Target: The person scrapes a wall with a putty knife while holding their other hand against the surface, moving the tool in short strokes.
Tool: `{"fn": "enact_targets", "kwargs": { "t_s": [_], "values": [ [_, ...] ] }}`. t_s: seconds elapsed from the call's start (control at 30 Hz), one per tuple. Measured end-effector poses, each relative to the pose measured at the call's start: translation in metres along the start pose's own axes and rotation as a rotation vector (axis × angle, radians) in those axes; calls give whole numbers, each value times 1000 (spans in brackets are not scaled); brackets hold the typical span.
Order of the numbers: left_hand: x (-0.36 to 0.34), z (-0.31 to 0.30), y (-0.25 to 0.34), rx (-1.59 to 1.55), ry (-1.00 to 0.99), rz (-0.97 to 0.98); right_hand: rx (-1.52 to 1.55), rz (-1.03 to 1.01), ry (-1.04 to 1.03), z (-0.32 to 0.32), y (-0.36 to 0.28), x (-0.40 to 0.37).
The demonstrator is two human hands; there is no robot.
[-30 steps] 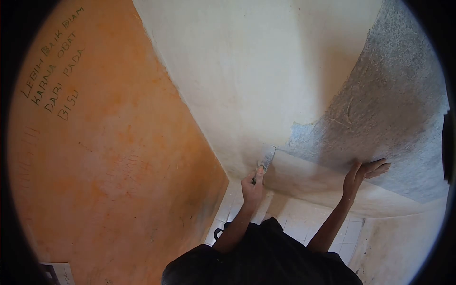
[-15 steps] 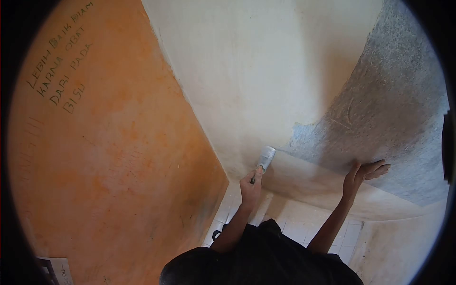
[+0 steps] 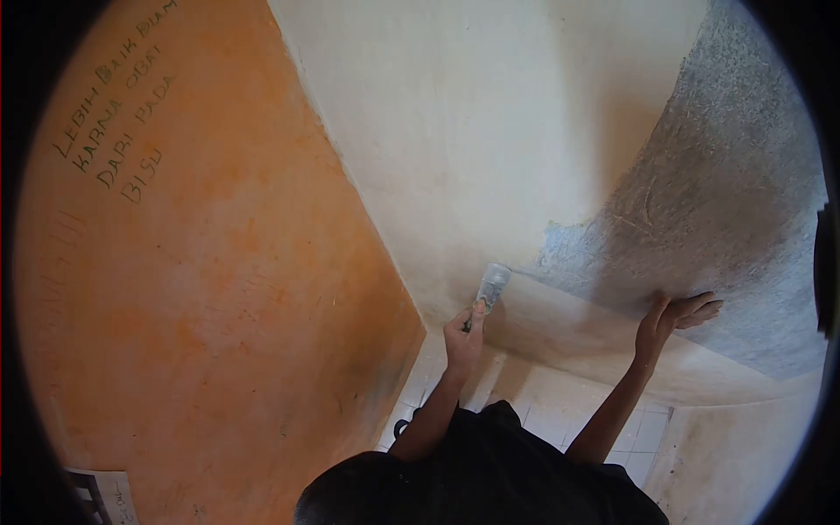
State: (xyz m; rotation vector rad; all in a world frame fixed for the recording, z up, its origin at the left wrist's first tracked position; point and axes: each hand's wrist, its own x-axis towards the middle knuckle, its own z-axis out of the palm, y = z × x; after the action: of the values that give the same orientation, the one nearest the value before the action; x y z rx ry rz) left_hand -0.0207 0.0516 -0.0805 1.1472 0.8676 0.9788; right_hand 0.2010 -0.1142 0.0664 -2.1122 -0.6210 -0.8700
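Note:
My left hand (image 3: pixel 464 339) is closed round the handle of a putty knife (image 3: pixel 494 282). Its broad pale blade points up and lies at the cream wall, close to the lower left end of a rough grey patch (image 3: pixel 691 192). Fingers stretched out, my right hand (image 3: pixel 681 315) rests against the grey patch near its lower edge, holding nothing. Cream coating (image 3: pixel 472 114) covers the wall left of the patch, with a ragged border between the two.
An orange wall (image 3: pixel 245 262) with handwritten lettering (image 3: pixel 122 96) meets the cream wall in a corner at left. Below the cream ledge (image 3: pixel 560 306) are white floor tiles (image 3: pixel 547 426). A printed sheet (image 3: pixel 109 497) is at the lower left.
The blade has tipped slightly and shifted a little up the wall. My right hand stays at the same place on the grey patch. The whole view has moved slightly.

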Motion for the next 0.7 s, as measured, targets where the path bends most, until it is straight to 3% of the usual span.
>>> {"fn": "enact_targets", "kwargs": {
  "t_s": [0.13,0.43,0.7],
  "values": [
    [-1,3,9,-39,-32,-57,-14,4,10,3,1,2],
    [-3,2,5,30,18,38,-25,-9,14,7,3,7],
    [-3,-2,2,123,-60,45,-50,-34,34,6,9,5]
  ]
}}
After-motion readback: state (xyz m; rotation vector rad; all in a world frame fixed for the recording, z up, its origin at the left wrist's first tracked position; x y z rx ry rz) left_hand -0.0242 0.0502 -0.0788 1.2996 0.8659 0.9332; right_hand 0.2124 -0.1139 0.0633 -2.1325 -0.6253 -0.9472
